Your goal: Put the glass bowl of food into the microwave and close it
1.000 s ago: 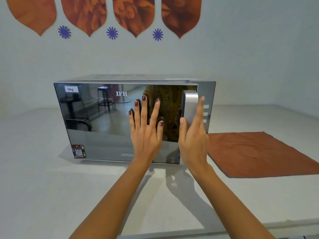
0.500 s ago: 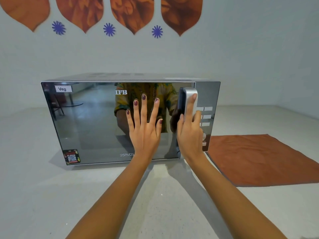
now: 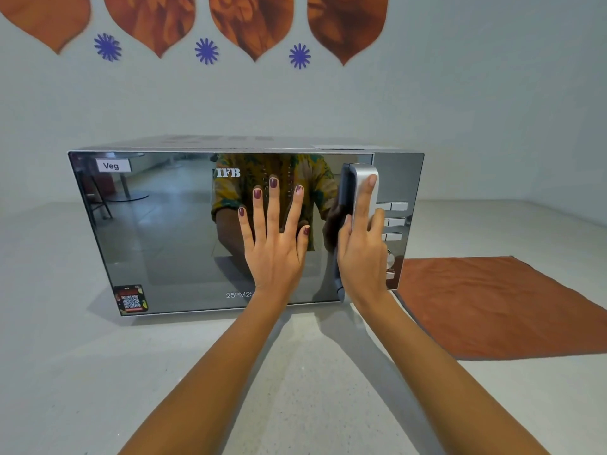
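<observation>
A silver microwave [image 3: 157, 231] with a mirrored door stands on the pale counter, its door flush with the body. My left hand [image 3: 274, 244] lies flat on the door, fingers spread. My right hand [image 3: 361, 251] rests against the silver door handle [image 3: 358, 185], fingers extended along it, thumb on its left side. The glass bowl of food is not visible; the mirrored door hides the inside.
A rust-coloured cloth mat [image 3: 499, 303] lies on the counter to the right of the microwave. The control panel [image 3: 395, 221] with buttons is just right of the handle. The wall behind carries orange leaf shapes and blue stars.
The door has swung from slightly ajar to flush with the microwave body. Both hands stayed on it, pressing forward; the right fingers straightened along the handle.
</observation>
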